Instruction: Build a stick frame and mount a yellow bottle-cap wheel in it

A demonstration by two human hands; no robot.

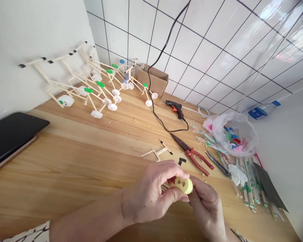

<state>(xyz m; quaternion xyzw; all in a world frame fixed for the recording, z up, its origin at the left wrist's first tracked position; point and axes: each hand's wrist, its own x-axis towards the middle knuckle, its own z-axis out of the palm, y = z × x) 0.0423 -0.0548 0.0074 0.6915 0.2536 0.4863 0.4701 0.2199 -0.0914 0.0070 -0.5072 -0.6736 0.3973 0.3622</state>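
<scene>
My left hand (151, 191) is closed around a small, rounded, pale yellow object (186, 185) with a brown print and a dark red part at its left end. What kind of thing it is, I cannot make out. At its right end my right hand (208, 206) is pinched shut, and what lies between those fingers is hidden. Thin wooden sticks (164, 187) show beneath my left hand. Just beyond the hands lie a small stick frame with black-tipped crossbar (158, 153) and a bent black piece (182, 160).
Several stick tricycle models (101, 85) stand at the back left near a cardboard box (155, 80). A corded glue gun (176, 108), red-handled pliers (192, 154) and scissors (217, 163) lie ahead. On the right are a plastic bag (217, 131) and wrapped sticks. A phone (12, 134) lies left.
</scene>
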